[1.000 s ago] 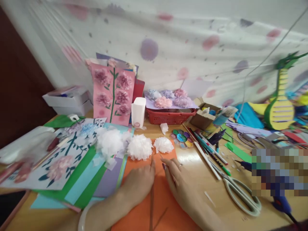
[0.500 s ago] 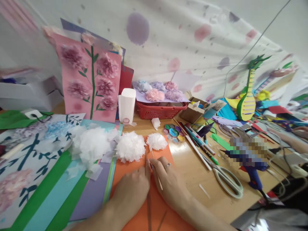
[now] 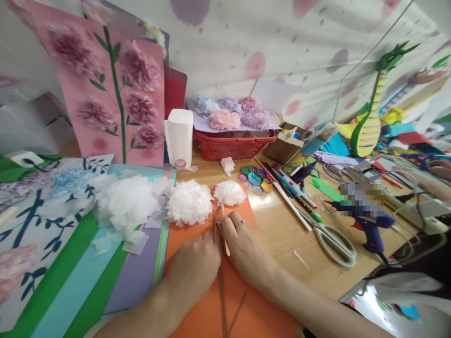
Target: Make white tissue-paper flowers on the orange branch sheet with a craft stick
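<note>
My right hand (image 3: 244,241) is pinching a thin pale stick, seemingly a cotton swab (image 3: 226,246), just below the smaller white paper flower (image 3: 229,193). Close against it lies my left hand (image 3: 197,260), its fingers curled and its fingertips meeting those of the right; whatever they may grip is hidden. Both hands rest on an orange sheet (image 3: 262,310), where brown branching lines (image 3: 222,300) run down from between them. A bigger white paper flower (image 3: 189,203) sits on the sheet above my left hand.
Loose white tissue pieces (image 3: 128,202) are heaped at left over coloured sheets (image 3: 70,286). To the right lie pens (image 3: 289,197), a paint palette (image 3: 255,178), scissors (image 3: 333,241) and a blue glue gun (image 3: 373,230) with cables. Behind stand a red basket (image 3: 230,144) and a white paper roll (image 3: 179,136).
The camera view has tilted down and shifted slightly. My hands stay together on the orange sheet, and the swab in my right hand has turned a little more upright.
</note>
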